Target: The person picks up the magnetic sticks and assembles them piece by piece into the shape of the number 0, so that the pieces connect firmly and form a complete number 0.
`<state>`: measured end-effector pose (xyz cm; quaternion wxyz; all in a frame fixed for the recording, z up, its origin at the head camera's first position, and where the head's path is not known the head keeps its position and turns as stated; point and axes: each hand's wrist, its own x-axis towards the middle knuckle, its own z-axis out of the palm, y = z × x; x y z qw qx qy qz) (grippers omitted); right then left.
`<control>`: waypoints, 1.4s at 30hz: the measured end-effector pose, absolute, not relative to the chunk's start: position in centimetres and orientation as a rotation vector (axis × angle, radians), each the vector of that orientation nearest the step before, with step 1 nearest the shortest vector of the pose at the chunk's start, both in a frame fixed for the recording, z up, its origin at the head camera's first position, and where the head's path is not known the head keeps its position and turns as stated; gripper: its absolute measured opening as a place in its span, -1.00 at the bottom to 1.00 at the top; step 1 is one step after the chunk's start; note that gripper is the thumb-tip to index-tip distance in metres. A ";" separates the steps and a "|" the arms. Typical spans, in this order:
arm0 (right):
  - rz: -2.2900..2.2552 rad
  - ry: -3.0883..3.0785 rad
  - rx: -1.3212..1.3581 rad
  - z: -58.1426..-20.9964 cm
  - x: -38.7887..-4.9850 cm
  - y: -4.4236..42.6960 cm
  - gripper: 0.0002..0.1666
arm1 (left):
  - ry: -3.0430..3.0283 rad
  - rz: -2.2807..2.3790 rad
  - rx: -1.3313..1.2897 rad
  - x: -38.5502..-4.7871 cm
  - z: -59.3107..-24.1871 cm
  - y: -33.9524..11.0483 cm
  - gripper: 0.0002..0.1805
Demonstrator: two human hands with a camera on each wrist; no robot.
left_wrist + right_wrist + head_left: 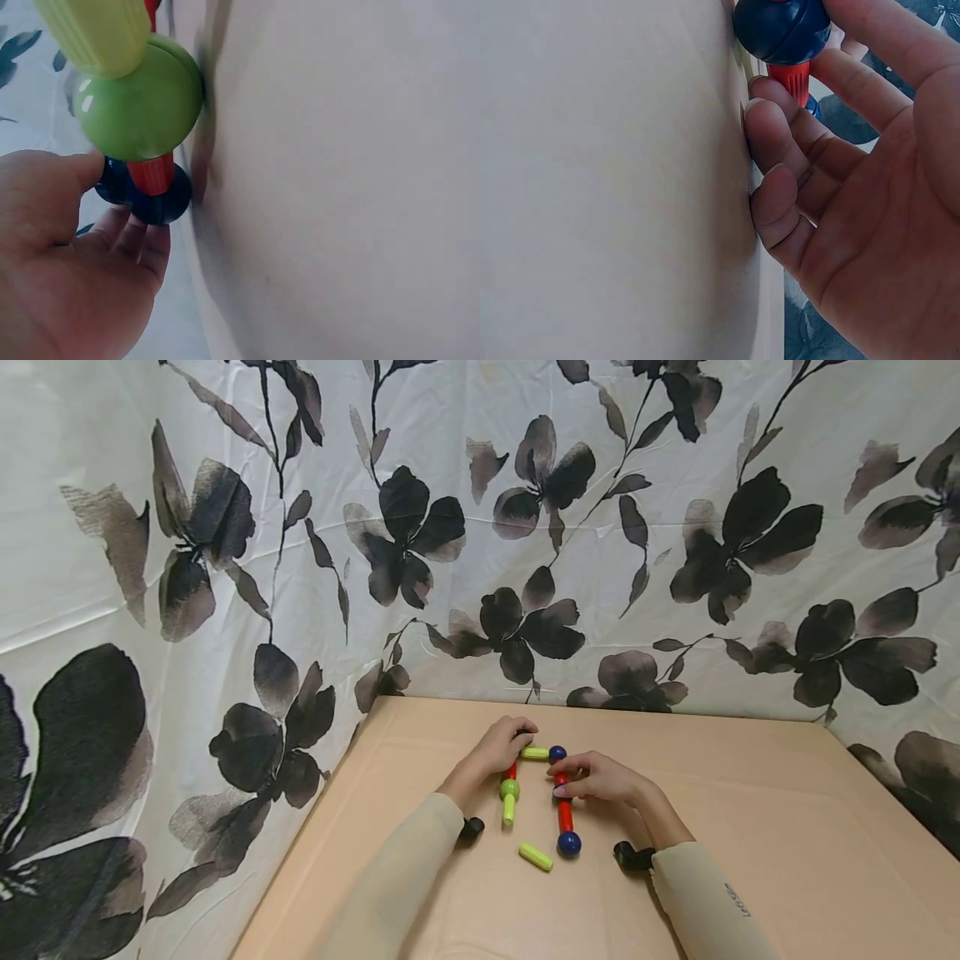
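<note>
A toy frame of rods and balls lies on the table. At its far left corner my left hand (495,748) pinches a dark blue ball (163,201) between thumb and fingers. A red rod (152,175) joins that ball to a green ball (510,789), from which a yellow-green rod (508,812) points toward me. Across the far side runs another yellow-green rod (535,753) to a blue ball (557,752). My right hand (606,778) grips the middle blue ball (784,31) of the right side with thumb and fingertips. Nearer me are a red rod (565,816) and an end blue ball (569,844).
A loose yellow-green rod (536,857) lies on the tan table (750,827), in front of the toy frame. Behind the table's far edge hangs a white cloth (465,410) with dark flowers. Black wrist cameras (633,857) sit under both wrists.
</note>
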<state>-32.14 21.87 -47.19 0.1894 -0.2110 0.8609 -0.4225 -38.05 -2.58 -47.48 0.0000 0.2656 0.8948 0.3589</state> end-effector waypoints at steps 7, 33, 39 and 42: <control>-1.182 2.429 -0.590 -47.2 -32.2 21.9 -0.53 | 2.781 1.240 0.866 -37.0 -46.7 -3.8 -0.68; -1.197 2.412 -0.587 -47.2 -32.1 21.8 -0.53 | 2.450 1.227 1.019 -32.5 -44.8 -6.9 -0.67; -1.196 2.415 -0.582 -47.4 -32.2 21.9 -0.52 | 2.401 1.236 1.044 -32.5 -44.6 -7.1 -0.70; -1.194 2.414 -0.585 -47.3 -32.3 21.9 -0.52 | 2.354 1.248 1.061 -32.4 -44.3 -7.2 -0.70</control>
